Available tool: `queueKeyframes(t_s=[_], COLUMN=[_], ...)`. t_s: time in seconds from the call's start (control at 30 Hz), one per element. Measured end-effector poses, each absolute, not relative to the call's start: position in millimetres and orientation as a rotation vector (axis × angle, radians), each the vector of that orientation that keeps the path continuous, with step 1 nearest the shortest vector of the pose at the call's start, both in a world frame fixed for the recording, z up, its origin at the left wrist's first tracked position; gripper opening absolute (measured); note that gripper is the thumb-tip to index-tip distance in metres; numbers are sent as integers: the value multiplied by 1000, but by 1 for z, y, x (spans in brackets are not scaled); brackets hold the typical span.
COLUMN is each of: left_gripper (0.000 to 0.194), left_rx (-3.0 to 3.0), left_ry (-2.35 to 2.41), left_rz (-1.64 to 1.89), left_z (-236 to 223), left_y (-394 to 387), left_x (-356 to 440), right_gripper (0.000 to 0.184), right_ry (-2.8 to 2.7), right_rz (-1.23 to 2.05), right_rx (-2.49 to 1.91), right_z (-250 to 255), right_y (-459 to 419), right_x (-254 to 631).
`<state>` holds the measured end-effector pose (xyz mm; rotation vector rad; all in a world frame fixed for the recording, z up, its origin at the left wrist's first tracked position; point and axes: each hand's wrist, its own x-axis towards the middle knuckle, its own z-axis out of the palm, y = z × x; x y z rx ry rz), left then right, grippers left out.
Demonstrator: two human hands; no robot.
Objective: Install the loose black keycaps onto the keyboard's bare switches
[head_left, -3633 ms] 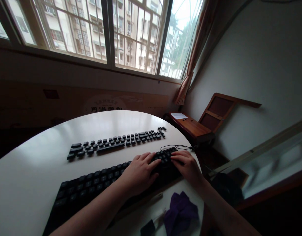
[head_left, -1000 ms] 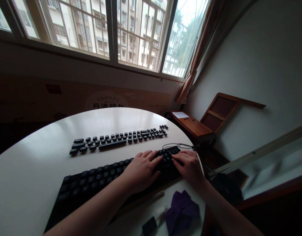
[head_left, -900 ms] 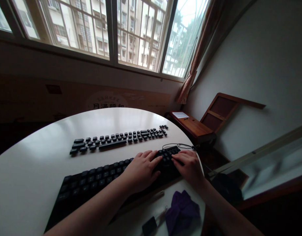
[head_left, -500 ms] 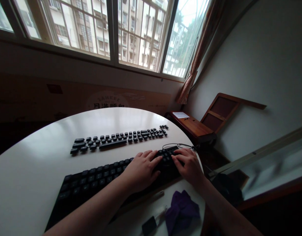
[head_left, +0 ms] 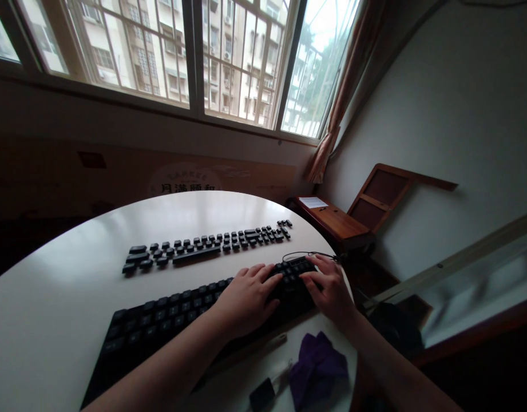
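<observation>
Keyboard: long, black, rectangular, seemingly plastic keyboard (head_left: 173,312), lying across the lower middle of the frame on the round white glossy table (head_left: 35,320).
Keyboard handling: probably stiff and fairly light, liable to slide; best held by both short ends.
Left hand: spread (head_left: 248,297), palm down over the keys.
Right hand: curled (head_left: 329,289) at the keyboard's far right end; whether it pinches a key, I cannot tell.
Loose keycaps: small black plastic keycaps (head_left: 197,256), mid-frame, likely light and hard; take each by opposite sides.
</observation>
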<state>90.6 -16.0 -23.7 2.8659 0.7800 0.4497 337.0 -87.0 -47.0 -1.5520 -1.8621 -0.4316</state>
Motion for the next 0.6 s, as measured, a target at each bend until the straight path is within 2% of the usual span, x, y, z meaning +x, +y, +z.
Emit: queueKeyframes(t_s=[0.3,0.4,0.6], left_gripper=[53,53,53], left_rx=[2868,2865,2855], left_ry=[787,796,802], left_rz=[461,449,437], left_z=[-25,-24,-22], left_y=[-16,-18,-18], left_x=[89,89,89], right_gripper=[23,25,23], right_ry=[-1997,-1958,-2149], right_rz=[-664,-667,-433], right_rx=[-1527,-1543,-1798], right_z=[-32,-12,14], right_y=[-76,-31,97], right_x=[352,374,401])
